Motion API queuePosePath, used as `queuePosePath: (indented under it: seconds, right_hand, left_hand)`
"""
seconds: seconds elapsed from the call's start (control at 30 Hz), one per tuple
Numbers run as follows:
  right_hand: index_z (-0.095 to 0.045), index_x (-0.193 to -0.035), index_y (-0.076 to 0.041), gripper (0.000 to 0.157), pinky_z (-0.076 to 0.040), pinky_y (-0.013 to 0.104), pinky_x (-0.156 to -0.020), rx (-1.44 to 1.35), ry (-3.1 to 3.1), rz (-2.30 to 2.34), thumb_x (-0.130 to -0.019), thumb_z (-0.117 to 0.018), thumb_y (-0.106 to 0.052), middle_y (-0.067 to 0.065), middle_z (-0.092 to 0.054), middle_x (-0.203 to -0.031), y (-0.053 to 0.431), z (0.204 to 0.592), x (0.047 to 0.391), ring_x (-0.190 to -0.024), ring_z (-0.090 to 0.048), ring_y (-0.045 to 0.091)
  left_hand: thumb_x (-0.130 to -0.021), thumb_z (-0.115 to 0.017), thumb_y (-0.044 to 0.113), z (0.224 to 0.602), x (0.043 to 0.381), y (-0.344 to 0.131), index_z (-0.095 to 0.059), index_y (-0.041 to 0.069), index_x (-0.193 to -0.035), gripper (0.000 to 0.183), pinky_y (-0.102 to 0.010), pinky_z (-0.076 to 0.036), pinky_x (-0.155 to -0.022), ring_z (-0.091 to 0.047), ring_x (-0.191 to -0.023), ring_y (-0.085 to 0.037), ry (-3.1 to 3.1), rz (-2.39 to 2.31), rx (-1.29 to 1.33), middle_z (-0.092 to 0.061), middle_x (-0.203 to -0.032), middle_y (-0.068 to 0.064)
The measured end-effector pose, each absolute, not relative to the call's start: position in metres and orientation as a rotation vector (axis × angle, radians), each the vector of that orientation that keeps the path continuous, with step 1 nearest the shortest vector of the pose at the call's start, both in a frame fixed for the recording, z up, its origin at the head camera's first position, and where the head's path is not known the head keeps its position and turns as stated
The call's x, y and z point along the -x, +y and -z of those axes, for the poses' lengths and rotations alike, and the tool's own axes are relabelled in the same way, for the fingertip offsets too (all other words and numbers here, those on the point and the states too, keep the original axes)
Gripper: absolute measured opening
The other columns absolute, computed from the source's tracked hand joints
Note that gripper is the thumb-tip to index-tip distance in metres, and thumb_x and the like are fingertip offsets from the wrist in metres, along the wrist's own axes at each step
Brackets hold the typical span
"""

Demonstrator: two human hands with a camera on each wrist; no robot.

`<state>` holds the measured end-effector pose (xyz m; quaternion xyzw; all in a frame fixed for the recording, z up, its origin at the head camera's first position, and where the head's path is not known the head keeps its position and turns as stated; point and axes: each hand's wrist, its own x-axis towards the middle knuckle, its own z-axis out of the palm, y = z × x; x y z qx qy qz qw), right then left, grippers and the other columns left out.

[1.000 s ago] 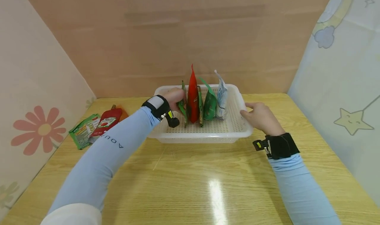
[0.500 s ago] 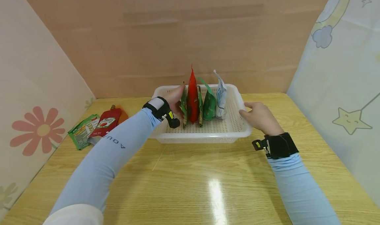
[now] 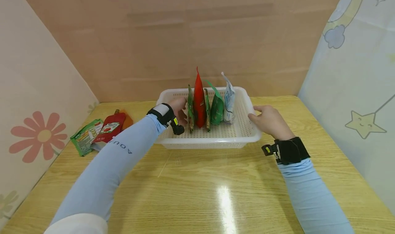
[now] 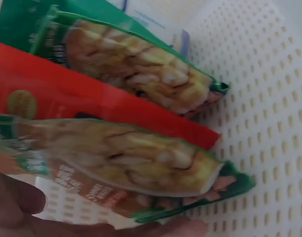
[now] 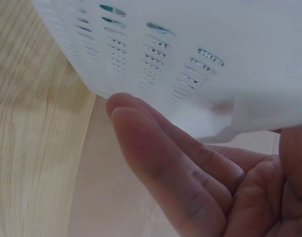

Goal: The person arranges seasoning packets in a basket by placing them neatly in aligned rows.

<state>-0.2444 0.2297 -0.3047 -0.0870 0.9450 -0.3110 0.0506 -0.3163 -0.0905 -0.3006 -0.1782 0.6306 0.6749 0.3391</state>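
Observation:
A white perforated basket holds a row of upright food pouches. My left hand is inside its left end, fingers loosely spread beside a green-edged snack packet; in the left wrist view the fingers lie along that packet without gripping it. Right of it stand a red pouch, a second green-edged packet, a green pouch and a white-blue pouch. My right hand grips the basket's right rim, thumb on top, fingers against the outer wall.
Left on the wooden table lie a green sachet, a red ketchup pouch with a spout and an orange item partly behind the arm. A brown backdrop and patterned side panels enclose the table.
My left hand has let go of the leftmost snack packet and drawn back left; the packet now stands upright beside the red pouch. The right hand stays on the basket rim.

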Motion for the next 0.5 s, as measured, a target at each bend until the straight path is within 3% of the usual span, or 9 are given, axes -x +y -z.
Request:
queuePosePath:
  seconds: [0.1,0.2,0.33,0.43,0.5]
  right_hand:
    - [-0.042,-0.143,0.011,0.054,-0.051,0.032,-0.061,0.256,2.874,0.943,-0.101,-0.053,-0.022,0.027,-0.068,-0.108,0.230,0.306,0.245,-0.086,-0.069,0.028]
    - [-0.042,-0.144,0.010,0.055,-0.054,0.035,-0.067,0.245,2.873,0.934,-0.101,-0.053,-0.024,0.026,-0.068,-0.109,0.229,0.306,0.245,-0.091,-0.069,0.030]
    - [-0.041,-0.145,0.009,0.056,-0.055,0.038,-0.071,0.231,2.862,0.939,-0.102,-0.053,-0.025,0.026,-0.068,-0.111,0.228,0.307,0.245,-0.094,-0.069,0.031]
    - [-0.040,-0.145,0.009,0.056,-0.055,0.038,-0.072,0.226,2.850,0.948,-0.102,-0.053,-0.025,0.026,-0.067,-0.111,0.227,0.306,0.245,-0.095,-0.069,0.031]
    - [-0.040,-0.145,0.009,0.057,-0.055,0.038,-0.072,0.228,2.848,0.949,-0.102,-0.053,-0.025,0.026,-0.067,-0.112,0.227,0.305,0.245,-0.095,-0.068,0.032]
  left_hand:
    - [-0.104,-0.033,0.035,0.302,0.310,-0.086,-0.017,-0.002,-0.155,0.065,-0.065,-0.023,-0.110,-0.024,-0.139,-0.054,1.758,-1.670,0.349,-0.019,-0.154,-0.036]
    - [-0.104,-0.035,0.041,0.298,0.303,-0.082,-0.029,-0.004,-0.150,0.065,-0.067,-0.025,-0.109,-0.029,-0.135,-0.056,1.819,-1.614,0.244,-0.028,-0.148,-0.039]
    - [-0.102,-0.032,0.048,0.299,0.300,-0.084,-0.035,-0.004,-0.146,0.067,-0.066,-0.025,-0.109,-0.029,-0.136,-0.055,1.823,-1.594,0.215,-0.028,-0.148,-0.038]
    - [-0.102,-0.036,0.043,0.310,0.310,-0.091,-0.038,-0.005,-0.142,0.062,-0.067,-0.029,-0.107,-0.032,-0.135,-0.053,1.850,-1.576,0.229,-0.031,-0.148,-0.036]
    - [-0.100,-0.045,0.041,0.320,0.320,-0.097,-0.038,-0.001,-0.145,0.062,-0.067,-0.032,-0.105,-0.034,-0.134,-0.053,1.835,-1.578,0.239,-0.031,-0.149,-0.034]
